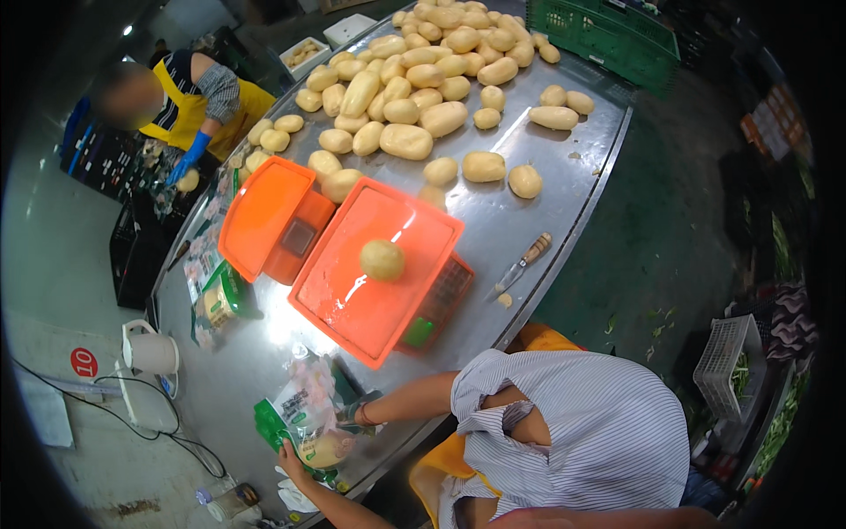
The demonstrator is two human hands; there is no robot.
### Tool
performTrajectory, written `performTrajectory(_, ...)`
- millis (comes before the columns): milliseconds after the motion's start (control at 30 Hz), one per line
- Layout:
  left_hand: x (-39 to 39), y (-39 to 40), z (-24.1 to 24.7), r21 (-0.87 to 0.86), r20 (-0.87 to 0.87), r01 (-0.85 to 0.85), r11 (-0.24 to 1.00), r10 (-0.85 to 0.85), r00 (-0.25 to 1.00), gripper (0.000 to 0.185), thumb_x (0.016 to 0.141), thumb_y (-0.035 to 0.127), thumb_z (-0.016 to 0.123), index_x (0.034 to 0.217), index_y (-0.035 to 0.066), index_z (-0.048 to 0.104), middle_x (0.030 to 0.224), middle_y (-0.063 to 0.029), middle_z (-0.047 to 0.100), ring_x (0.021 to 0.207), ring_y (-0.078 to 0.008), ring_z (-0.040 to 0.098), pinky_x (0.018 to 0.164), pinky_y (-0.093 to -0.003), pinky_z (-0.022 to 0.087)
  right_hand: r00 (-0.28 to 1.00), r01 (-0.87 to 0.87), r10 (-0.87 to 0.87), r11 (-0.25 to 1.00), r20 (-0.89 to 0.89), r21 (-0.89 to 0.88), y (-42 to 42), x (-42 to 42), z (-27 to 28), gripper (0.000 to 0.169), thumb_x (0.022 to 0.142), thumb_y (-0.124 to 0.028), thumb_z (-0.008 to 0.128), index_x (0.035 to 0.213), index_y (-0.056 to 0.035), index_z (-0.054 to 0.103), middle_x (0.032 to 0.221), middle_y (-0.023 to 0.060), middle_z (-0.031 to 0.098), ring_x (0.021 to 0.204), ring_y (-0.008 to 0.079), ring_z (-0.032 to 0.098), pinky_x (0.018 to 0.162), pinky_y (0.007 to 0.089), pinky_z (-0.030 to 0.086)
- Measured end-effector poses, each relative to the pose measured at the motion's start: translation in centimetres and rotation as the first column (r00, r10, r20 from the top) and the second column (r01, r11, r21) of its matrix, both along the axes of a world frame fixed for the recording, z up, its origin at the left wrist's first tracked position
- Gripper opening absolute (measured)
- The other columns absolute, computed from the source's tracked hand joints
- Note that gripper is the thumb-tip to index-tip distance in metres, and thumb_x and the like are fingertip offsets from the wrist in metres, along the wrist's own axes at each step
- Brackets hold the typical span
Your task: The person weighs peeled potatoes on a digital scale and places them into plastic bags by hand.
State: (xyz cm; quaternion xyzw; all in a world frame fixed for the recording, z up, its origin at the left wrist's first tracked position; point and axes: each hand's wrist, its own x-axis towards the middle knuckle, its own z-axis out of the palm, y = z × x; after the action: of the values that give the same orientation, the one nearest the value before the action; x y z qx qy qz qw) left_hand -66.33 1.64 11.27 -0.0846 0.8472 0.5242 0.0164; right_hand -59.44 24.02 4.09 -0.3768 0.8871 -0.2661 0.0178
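Observation:
A printed clear-and-green plastic bag (307,403) with a peeled potato (325,449) inside lies before me at the metal table's near left end. My left hand (292,461) grips the bag's green edge, thumb and fingers on the plastic. On the bag's other side is my right hand (353,413), a red band at its wrist; the plastic covers most of its fingers. Beyond it, an orange weighing scale (344,304) carries a single peeled potato (382,260) on its flat tray. Next to that stands a second orange scale (264,218), its tray bare.
Many peeled potatoes (406,112) are heaped across the metal table (568,172). A wood-handled knife (522,264) lies near its edge. Filled bags (221,297) lie at the left. A co-worker in a yellow apron (185,125) and blue glove stands across the table. A green crate (605,40) stands far right.

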Motion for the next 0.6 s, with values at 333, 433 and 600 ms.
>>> performTrajectory(333,-2.3,4.4,1.8,0.263,0.045,-0.153,0.952,0.147,0.988,0.014,0.084,0.011,0.057,0.077,-0.001,0.058,0.069,-0.0011,0.054,0.059,-0.0099,0.046,0.053,-0.0267,0.038,1.0,0.01,-0.01,0.999,0.002,0.033,-0.3,-0.5,-0.7,0.023,0.082,-0.022,0.053,0.092,-0.0026,0.057,0.085,0.0135,0.059,0.08,0.0244,0.057,0.07,0.0329,0.045)
performTrajectory(433,-2.9,1.4,0.1,0.031,0.046,-0.193,0.981,0.191,0.981,0.017,0.084,0.014,0.058,0.079,-0.003,0.059,0.069,-0.0014,0.055,0.059,-0.0098,0.046,0.054,-0.0277,0.039,1.0,-0.004,0.005,0.999,-0.004,0.039,-0.9,-0.2,-0.6,0.022,0.082,-0.022,0.053,0.091,-0.0025,0.058,0.085,0.0136,0.059,0.08,0.0244,0.057,0.07,0.0329,0.045)
performTrajectory(600,-3.8,1.7,-0.7,-0.041,0.005,-0.163,0.986,0.163,0.987,0.019,0.083,0.017,0.059,0.078,-0.002,0.059,0.069,-0.0002,0.054,0.06,-0.009,0.045,0.055,-0.0274,0.038,1.0,-0.007,0.008,0.999,-0.022,0.045,-0.9,0.3,-1.0,0.022,0.082,-0.022,0.053,0.09,-0.0023,0.058,0.084,0.0138,0.059,0.079,0.0245,0.057,0.069,0.0329,0.045)
